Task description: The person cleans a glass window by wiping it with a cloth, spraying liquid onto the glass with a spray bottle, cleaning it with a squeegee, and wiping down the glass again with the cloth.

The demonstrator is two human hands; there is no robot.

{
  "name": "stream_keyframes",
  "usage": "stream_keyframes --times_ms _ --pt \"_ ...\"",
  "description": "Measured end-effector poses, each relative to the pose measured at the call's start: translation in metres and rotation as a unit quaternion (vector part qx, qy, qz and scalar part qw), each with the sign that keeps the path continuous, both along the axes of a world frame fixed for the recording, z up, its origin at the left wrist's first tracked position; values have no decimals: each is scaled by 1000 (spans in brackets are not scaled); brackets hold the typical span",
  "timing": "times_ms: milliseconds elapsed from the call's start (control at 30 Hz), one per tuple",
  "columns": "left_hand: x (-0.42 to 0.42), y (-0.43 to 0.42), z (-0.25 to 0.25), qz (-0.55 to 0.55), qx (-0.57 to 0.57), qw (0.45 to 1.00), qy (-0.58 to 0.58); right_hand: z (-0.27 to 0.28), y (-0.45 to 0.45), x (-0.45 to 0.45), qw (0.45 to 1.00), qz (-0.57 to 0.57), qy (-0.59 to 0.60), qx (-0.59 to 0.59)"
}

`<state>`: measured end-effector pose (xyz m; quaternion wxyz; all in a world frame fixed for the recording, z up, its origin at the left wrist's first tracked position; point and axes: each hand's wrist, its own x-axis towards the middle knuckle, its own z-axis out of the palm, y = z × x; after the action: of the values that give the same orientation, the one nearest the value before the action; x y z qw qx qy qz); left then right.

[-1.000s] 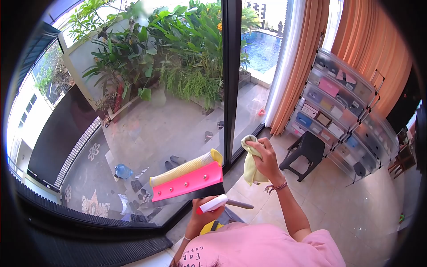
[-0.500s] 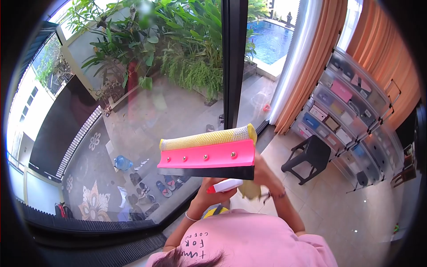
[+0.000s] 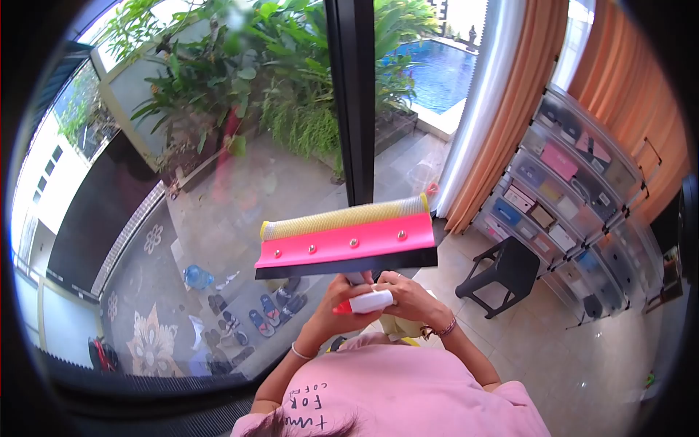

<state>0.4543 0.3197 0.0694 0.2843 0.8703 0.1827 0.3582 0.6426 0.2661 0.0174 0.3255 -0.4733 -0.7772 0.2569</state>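
Observation:
A window squeegee (image 3: 342, 244) with a pink head, yellow-white mesh sponge and black rubber blade stands up in front of my chest. Its pale handle (image 3: 357, 277) runs down between my hands; which one grips it is partly hidden. Fingers curled, my left hand (image 3: 333, 312) is closed around a spray bottle (image 3: 370, 301) with a white top and red nozzle. My right hand (image 3: 416, 300) is closed too, its fingers meeting the handle and spray top. From beneath it hangs a pale yellow cloth (image 3: 399, 328).
A dark-framed glass panel (image 3: 353, 109) stands ahead, with plants and a pool beyond. Outside lie several shoes (image 3: 262, 320) and a blue water jug (image 3: 197, 277). To the right are a black stool (image 3: 504, 273), clear storage boxes (image 3: 561, 175) and orange curtains (image 3: 502, 109).
My right hand has come inward and down to meet my left at the spray top. The squeegee has shifted slightly up and right, showing its handle. My view has turned a little.

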Motion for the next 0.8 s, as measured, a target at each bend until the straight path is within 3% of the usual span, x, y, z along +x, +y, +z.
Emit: stream_keyframes --times_ms 33,100,133,233,367,433,467,500,567,600,633,667,700,733,767,800 --pt "0 1 -1 10 -32 999 21 -4 4 4 1000 12 24 -6" --pt "5 6 2 14 -31 997 -71 -7 5 8 998 25 63 -15" --pt "5 9 -1 -14 -129 986 -105 -5 7 10 996 15 83 -15" --pt "2 14 -1 -30 -210 971 -109 -3 14 20 992 13 127 -26" --pt "17 15 10 -179 -228 939 -182 9 28 30 990 33 104 -88" --pt "23 7 20 -165 -251 930 -210 1 39 24 985 129 110 37" --pt "21 4 21 -109 -321 928 -156 -8 42 19 982 135 120 52" --pt "21 0 23 -53 -388 915 -101 -9 48 25 982 139 117 53" --pt "27 -10 19 -18 -363 922 -137 10 61 39 976 212 24 -51" --pt "28 -9 10 11 -320 942 -106 19 69 51 975 189 50 -106" --pt "29 -9 5 39 -274 958 -72 24 79 63 988 117 44 -87" --pt "33 -13 3 80 -276 954 -89 70 79 71 992 37 -13 -117" --pt "36 -14 4 81 -274 954 -90 91 85 82 992 43 19 116" --pt "39 -15 5 120 -283 950 -64 124 91 83 986 -11 58 153" --pt "41 -16 5 157 -292 943 -38 166 89 80 954 -56 -112 273" --pt "41 -7 -18 166 -197 966 -12 184 102 74 937 -69 -131 315"
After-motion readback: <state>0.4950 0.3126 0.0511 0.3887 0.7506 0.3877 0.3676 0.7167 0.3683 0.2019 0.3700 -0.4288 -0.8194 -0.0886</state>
